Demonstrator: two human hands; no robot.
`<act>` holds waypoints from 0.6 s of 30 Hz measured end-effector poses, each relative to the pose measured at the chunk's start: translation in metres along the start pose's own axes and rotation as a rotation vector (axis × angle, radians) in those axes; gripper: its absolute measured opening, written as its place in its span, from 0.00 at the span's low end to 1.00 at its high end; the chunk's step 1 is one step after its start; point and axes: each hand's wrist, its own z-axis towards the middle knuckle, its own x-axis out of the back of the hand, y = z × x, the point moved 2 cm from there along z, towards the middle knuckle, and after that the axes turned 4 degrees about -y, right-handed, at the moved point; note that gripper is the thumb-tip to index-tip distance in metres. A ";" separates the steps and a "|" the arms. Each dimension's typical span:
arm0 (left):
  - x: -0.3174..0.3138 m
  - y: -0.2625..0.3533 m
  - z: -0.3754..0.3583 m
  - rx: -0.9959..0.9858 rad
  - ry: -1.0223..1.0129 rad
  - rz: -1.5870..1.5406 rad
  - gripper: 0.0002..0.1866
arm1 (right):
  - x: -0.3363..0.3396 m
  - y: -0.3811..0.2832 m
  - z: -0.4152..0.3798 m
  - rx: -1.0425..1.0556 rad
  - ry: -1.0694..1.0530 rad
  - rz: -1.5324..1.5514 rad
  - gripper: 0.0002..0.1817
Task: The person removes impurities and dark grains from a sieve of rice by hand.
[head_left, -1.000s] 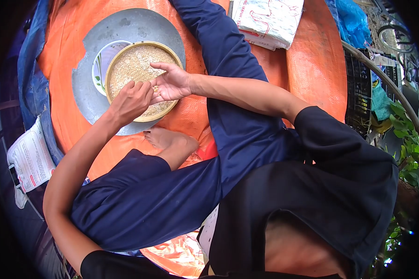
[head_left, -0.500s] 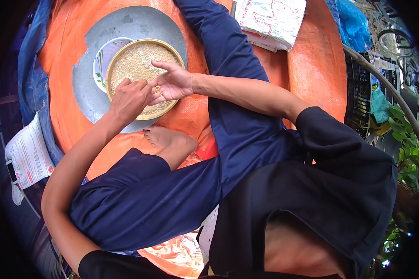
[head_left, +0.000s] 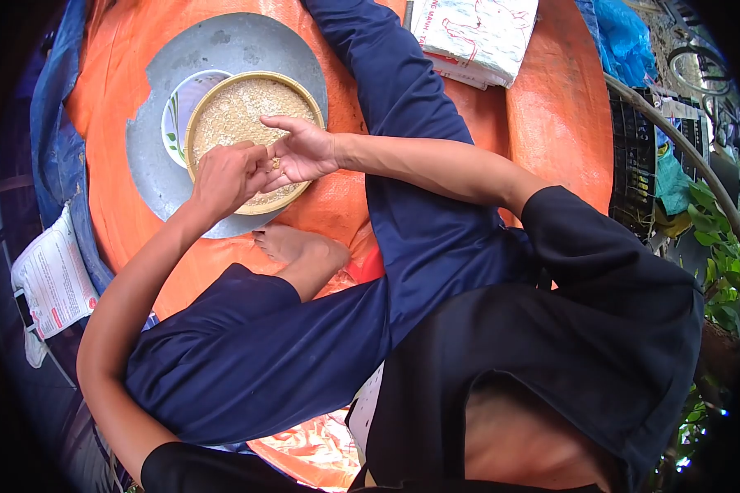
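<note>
Here, on the tray, the bowl sits toward the left edge, partly under the basket. The left hand has its fingers drawn narrow against the right hand's fingers; I cannot tell what they pinch. The basket, holding pale grain, reaches the tray's right edge. Above it, the right hand lies wide, palm up, cradling yellowish bits.

1. Toward ten-to-eleven o'clock I see a dull, stained metal tray.
2. Its woven basket looks matt, rough; the bowl, smooth, glossy.
3. At two, my view shows shiny, crinkled plastic: a blue bag.
4. Central trousers: smooth navy cloth.
</note>
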 end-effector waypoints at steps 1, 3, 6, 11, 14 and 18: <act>0.001 -0.004 0.001 0.046 0.013 -0.054 0.07 | 0.000 -0.001 0.000 0.003 -0.009 -0.001 0.50; 0.004 -0.014 0.002 0.139 0.041 -0.163 0.07 | -0.002 -0.003 -0.001 0.008 -0.028 -0.004 0.48; 0.011 -0.034 0.000 0.248 0.148 -0.206 0.07 | -0.003 -0.010 -0.004 0.040 0.081 -0.065 0.41; 0.015 -0.068 -0.022 0.366 0.102 -0.193 0.09 | -0.010 -0.046 0.003 0.438 0.457 -0.373 0.27; 0.012 -0.071 -0.031 0.342 0.036 -0.166 0.11 | -0.041 -0.078 0.025 0.462 0.526 -0.467 0.23; 0.017 -0.068 -0.039 0.401 -0.006 -0.169 0.14 | -0.057 -0.128 0.100 0.282 0.591 -0.705 0.26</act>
